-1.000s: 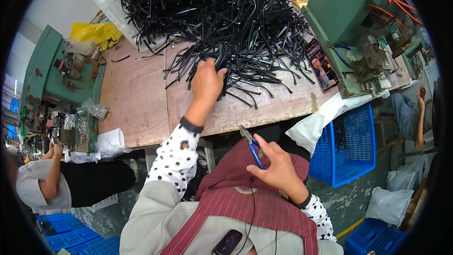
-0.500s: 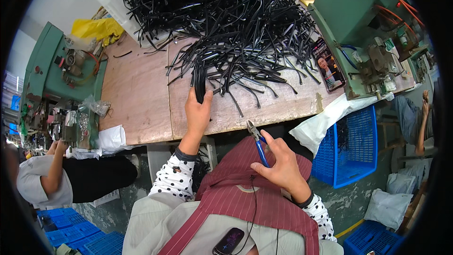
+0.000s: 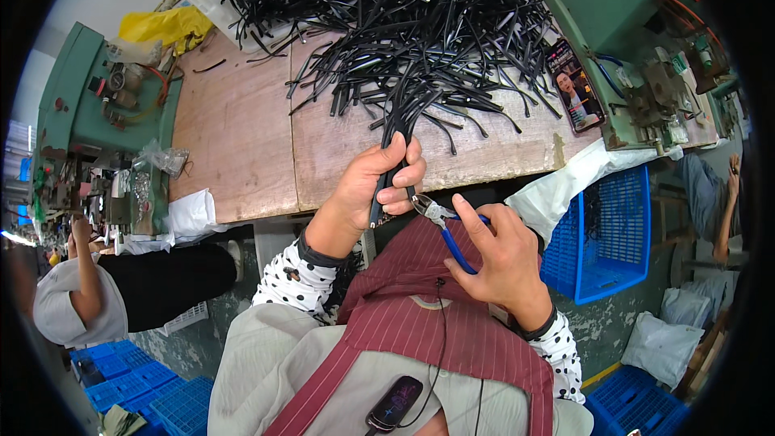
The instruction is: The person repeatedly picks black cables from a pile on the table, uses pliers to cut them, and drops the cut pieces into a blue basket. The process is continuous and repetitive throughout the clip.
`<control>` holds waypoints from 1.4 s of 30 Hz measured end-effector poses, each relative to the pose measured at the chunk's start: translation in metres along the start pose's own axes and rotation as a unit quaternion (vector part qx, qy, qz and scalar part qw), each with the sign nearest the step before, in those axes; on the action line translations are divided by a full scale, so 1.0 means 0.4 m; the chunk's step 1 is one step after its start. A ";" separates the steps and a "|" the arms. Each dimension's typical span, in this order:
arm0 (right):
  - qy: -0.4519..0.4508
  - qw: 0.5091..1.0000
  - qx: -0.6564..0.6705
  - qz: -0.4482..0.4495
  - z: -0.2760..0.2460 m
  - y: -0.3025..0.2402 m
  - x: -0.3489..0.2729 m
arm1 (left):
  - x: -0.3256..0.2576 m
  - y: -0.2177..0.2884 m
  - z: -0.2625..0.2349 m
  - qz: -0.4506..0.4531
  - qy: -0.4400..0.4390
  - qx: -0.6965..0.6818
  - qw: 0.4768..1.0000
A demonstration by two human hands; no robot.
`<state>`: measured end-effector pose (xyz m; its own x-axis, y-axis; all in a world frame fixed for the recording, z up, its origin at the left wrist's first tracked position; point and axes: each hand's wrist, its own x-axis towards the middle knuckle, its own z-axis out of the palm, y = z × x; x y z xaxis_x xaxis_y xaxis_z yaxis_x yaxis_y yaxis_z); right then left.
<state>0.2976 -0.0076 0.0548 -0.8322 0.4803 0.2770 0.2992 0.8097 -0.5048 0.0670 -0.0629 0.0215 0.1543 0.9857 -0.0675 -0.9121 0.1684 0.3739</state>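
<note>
My left hand [image 3: 367, 182] is closed round a bunch of black eyeglass temples [image 3: 398, 125] at the near edge of the table. The lower ends stick out below my fingers; the curved upper ends fan out toward the pile. In my right hand [image 3: 510, 262] is a pair of blue-handled cutting pliers [image 3: 455, 247]. Their metal jaws are right beside the lower end of a temple, just right of my left fingers; whether they touch it I cannot tell. A large heap of loose black temples [image 3: 387, 32] covers the far middle of the table.
Green machines stand at the left [image 3: 73, 121] and right [image 3: 622, 24] of the wooden table [image 3: 234, 137]. A phone [image 3: 575, 89] leans by the right machine. Below it are a white sheet [image 3: 557, 186] and a blue crate [image 3: 613, 250]. A co-worker [image 3: 89, 299] sits at the left.
My left hand has moved right and turned, bringing the bunch nearer to me with its ends downward. My right hand has raised the pliers slightly, and their jaws are now beside the bunch.
</note>
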 end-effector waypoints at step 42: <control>-0.029 0.975 0.175 0.134 0.067 0.067 -0.092 | 0.111 -0.055 -0.073 0.099 0.358 0.859 0.353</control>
<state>0.3238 -0.0127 0.0092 -0.7735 0.6313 0.0553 0.3403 0.4873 -0.8042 0.0829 -0.0230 -0.0165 -0.5439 0.8289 0.1303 0.7928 0.4568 0.4036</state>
